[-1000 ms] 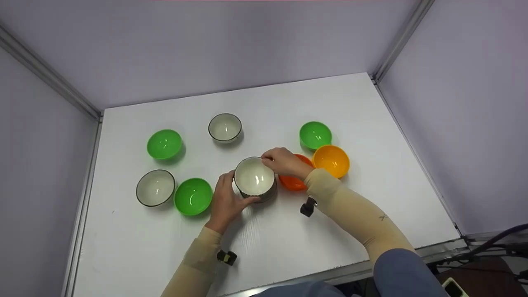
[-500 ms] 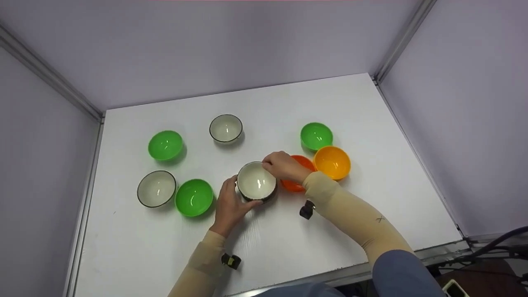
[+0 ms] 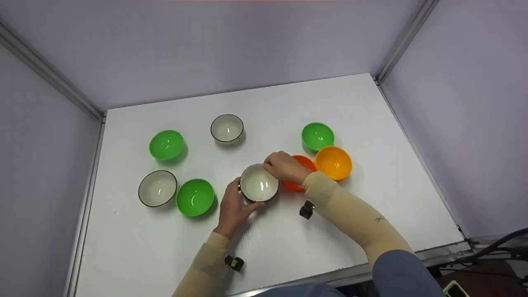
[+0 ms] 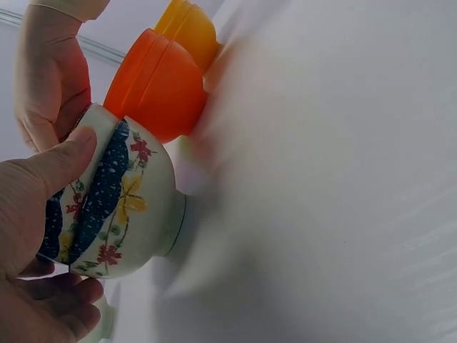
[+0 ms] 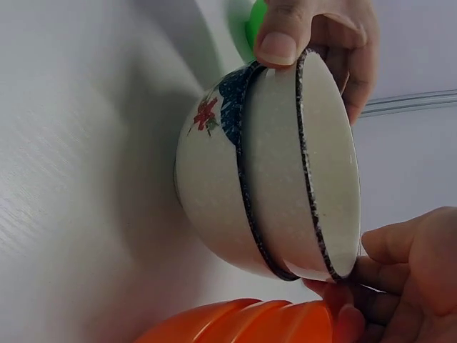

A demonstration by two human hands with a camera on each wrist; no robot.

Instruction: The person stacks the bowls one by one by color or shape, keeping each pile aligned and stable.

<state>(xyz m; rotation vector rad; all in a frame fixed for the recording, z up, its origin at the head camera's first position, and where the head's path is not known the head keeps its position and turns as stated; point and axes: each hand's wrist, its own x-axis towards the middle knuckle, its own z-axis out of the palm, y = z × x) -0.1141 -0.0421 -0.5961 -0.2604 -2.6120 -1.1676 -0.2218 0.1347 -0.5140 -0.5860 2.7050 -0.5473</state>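
Upper bowl (image 3: 260, 187), sitting partway inside the lower bowl (image 4: 146, 200) at the grip, its rim pinched by the right hand (image 3: 284, 166), fingertips hidden from the head view, its side held in the wide curl of the left hand (image 3: 234, 208), far fingertips obscured. Right of the grip: red-orange bowls (image 3: 293, 186), stacked, half covered by the right hand and cut off in the right wrist view; then one yellow-orange bowl (image 3: 333, 163), one green bowl (image 3: 317, 136). Left of the grip: second green bowl (image 3: 195, 197), just beside a cream bowl (image 3: 158, 188).
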